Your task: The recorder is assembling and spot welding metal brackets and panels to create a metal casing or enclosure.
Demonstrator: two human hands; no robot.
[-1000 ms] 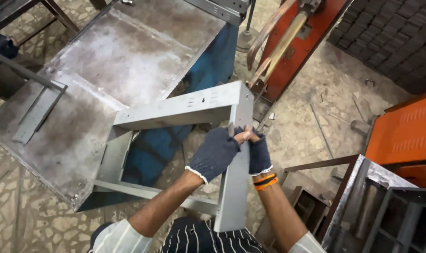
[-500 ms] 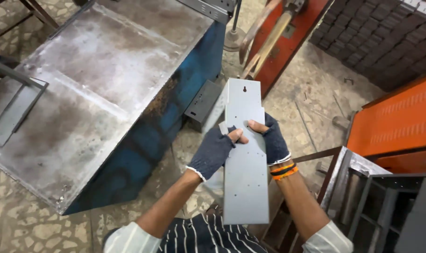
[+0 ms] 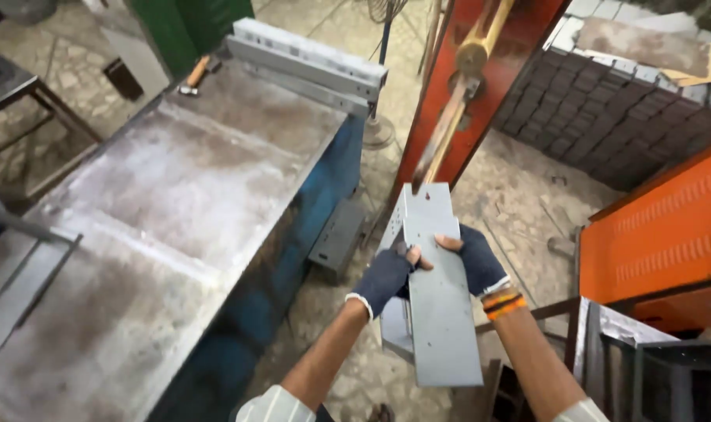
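Hands in dark fingerless gloves, left (image 3: 386, 277) and right (image 3: 478, 262), clamp a grey sheet-metal channel (image 3: 441, 312) beside the steel worktop (image 3: 175, 195); orange perforated panel (image 3: 656, 234) stands right.

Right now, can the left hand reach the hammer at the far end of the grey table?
Probably not. The left hand grips the grey metal panel together with the right hand, and the hammer lies far off across the table.

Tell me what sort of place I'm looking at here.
Most likely a metal fabrication workshop: a big worn steel-topped workbench, grey metal channels stacked at its far end, a hammer, and both gloved hands gripping a grey sheet-metal part.
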